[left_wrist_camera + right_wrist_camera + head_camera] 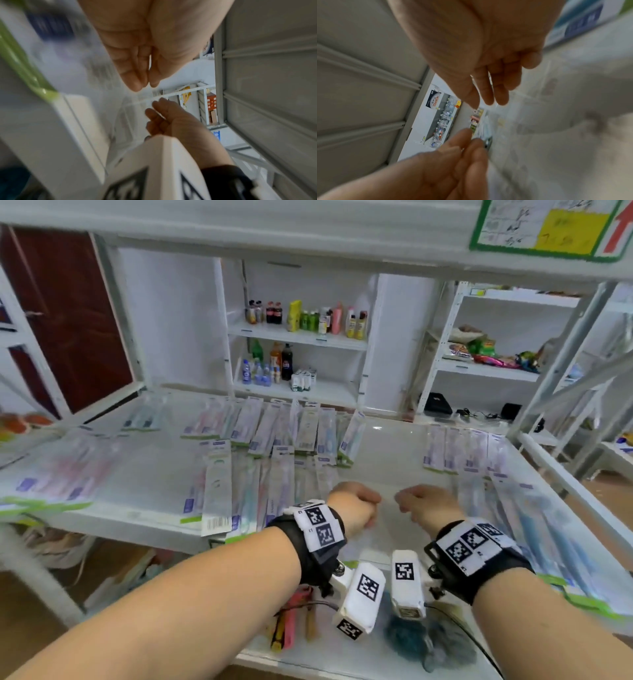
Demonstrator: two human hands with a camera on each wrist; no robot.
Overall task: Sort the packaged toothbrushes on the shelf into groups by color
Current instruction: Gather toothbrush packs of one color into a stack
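Clear toothbrush packages with green ends lie all over the white shelf: a pink group on the left, a mixed pile in the middle, a purple group at the back right and a blue group along the right. Both hands hover close together over the shelf's bare middle. My left hand pinches the far end of one blurred package. My right hand seems to pinch the same clear plastic. The brush's colour is unreadable.
The shelf above hangs low overhead. A slanted grey upright stands at the right. On the lower shelf lie pink and yellow items and blue-green scrubbers. Bottles fill distant shelves.
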